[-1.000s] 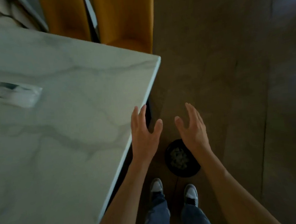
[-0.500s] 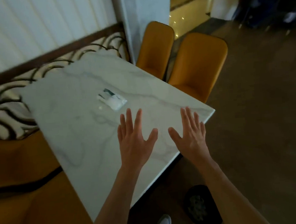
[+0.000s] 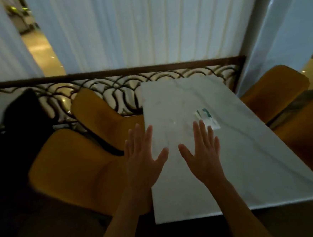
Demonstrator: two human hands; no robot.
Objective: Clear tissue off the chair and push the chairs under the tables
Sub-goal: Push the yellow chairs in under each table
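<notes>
Head view, looking down over a white marble table that runs from 6 o'clock toward 12 o'clock. I see my left hand and right hand both raised in front of the camera, palms down, fingers straight and spread, holding nothing; whether either touches the tabletop I cannot tell. The left hand lies over the table's left edge, the right hand over the slab itself. A small white packet with green print, possibly tissue, lies on the table just beyond the right hand's fingertips, at about 1 o'clock. Two mustard-yellow chairs stand at 9 to 10 o'clock, the near chair and the far chair, both beside the table's left edge. Two more yellow chairs stand at 2 to 3 o'clock. A dark scrolled railing and pale curtains fill the 12 o'clock background.
</notes>
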